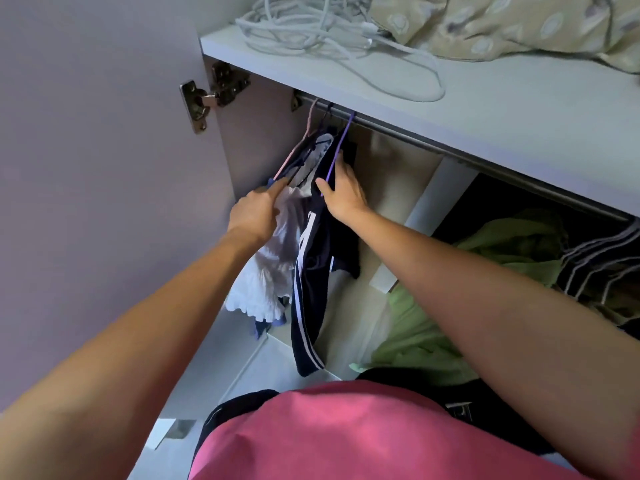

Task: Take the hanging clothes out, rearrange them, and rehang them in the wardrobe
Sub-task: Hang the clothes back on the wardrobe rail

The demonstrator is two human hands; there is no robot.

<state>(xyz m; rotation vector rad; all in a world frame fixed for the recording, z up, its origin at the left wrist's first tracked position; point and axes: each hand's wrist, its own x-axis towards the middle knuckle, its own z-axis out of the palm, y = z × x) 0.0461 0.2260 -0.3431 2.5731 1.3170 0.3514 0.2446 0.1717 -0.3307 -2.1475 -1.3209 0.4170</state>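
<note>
A navy garment with white stripes (308, 306) hangs from a purple hanger (341, 145) on the metal wardrobe rail (415, 138). My right hand (343, 194) grips that hanger and the navy cloth near its top. Left of it hangs a white ruffled garment (266, 275) on a black hanger, with a pink hanger (299, 142) at the far left of the rail. My left hand (254, 214) holds the lower ends of the black and pink hangers, its finger stretched along them. All three hooks sit on the rail.
The open wardrobe door (97, 168) stands at the left with a metal hinge (207, 97). On the shelf (485, 109) above the rail lie coiled white cables (311, 26) and patterned bedding (519, 26). Green fabric (433, 323) and striped clothes (595, 265) fill the lower right.
</note>
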